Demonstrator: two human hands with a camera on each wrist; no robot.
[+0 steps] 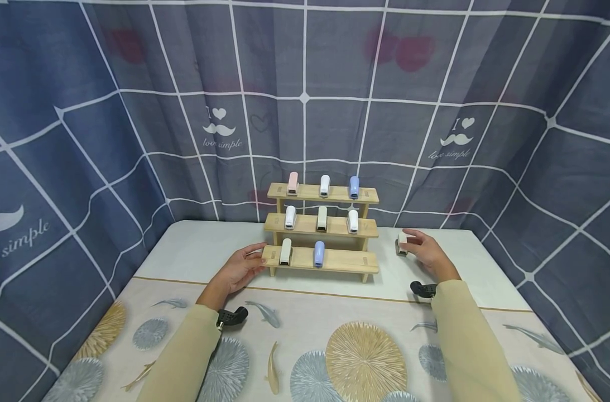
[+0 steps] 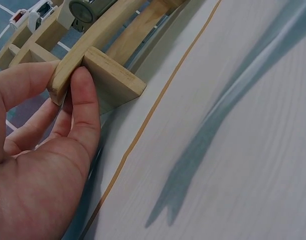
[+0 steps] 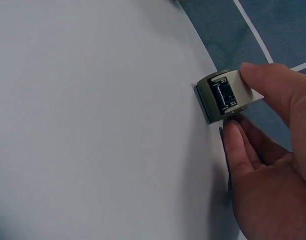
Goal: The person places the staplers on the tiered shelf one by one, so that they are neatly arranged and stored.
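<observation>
My right hand [image 1: 425, 251] grips a small pale grey stapler [image 1: 402, 244] between thumb and fingers, on the white table right of the rack. In the right wrist view the stapler [image 3: 225, 95] shows its dark front end, with the thumb on one side and fingertips [image 3: 232, 135] on the other. With thumb and fingers, my left hand [image 1: 239, 271] pinches the left end of the lowest board of a three-step wooden rack [image 1: 345, 261]. On that board stand a pale grey-white stapler [image 1: 286, 252] and a blue stapler [image 1: 319, 254].
The middle step holds a white stapler [image 1: 290, 217], a grey-green stapler [image 1: 322, 219] and another white stapler [image 1: 352, 221]. On top stand a pink stapler [image 1: 292, 183], a white stapler [image 1: 325, 186] and a blue stapler [image 1: 354, 187]. A checked curtain [image 1: 335, 128] hangs behind the table [image 1: 204, 240].
</observation>
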